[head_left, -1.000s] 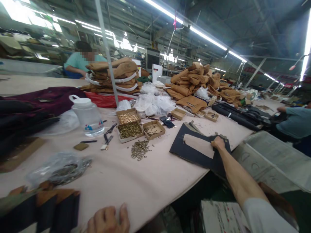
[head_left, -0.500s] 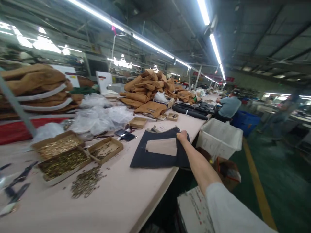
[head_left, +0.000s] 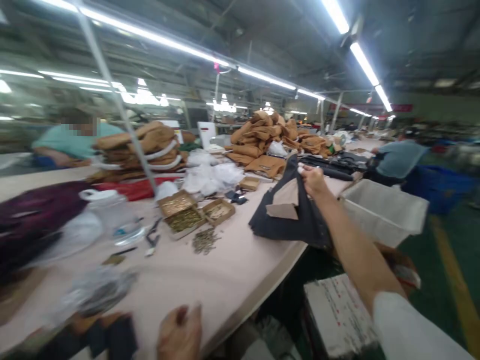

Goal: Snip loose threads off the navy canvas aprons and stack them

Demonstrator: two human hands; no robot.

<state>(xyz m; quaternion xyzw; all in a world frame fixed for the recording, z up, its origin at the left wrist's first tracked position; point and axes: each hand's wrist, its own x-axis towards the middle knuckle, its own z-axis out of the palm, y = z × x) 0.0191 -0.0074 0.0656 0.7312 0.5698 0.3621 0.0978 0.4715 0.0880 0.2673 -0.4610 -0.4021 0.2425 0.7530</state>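
My right hand [head_left: 315,182] is closed on the upper edge of a dark fabric panel [head_left: 287,227], lifting that edge off the table while the lower part rests there. On the panel lies a beige piece [head_left: 285,200], now bent across its middle. My left hand [head_left: 180,332] is low over the table's near side, fingers loosely curled and thumb apart, with nothing seen in it. Dark pieces with pale patches [head_left: 108,337], blurred, lie left of it. A heap of small metal parts [head_left: 204,241] sits between the hands, beyond the left one.
Boxes of small metal parts [head_left: 183,221] stand behind the heap. A clear jug [head_left: 116,215], plastic bags [head_left: 210,175] and brown garments [head_left: 262,135] are on the table. Right of its edge is a white bin [head_left: 382,210]. Co-workers sit at left and far right.
My view has swung left, and my left hand has come into sight. The right hand has raised the panel's edge; the panel and beige piece, flat before, are now bent.
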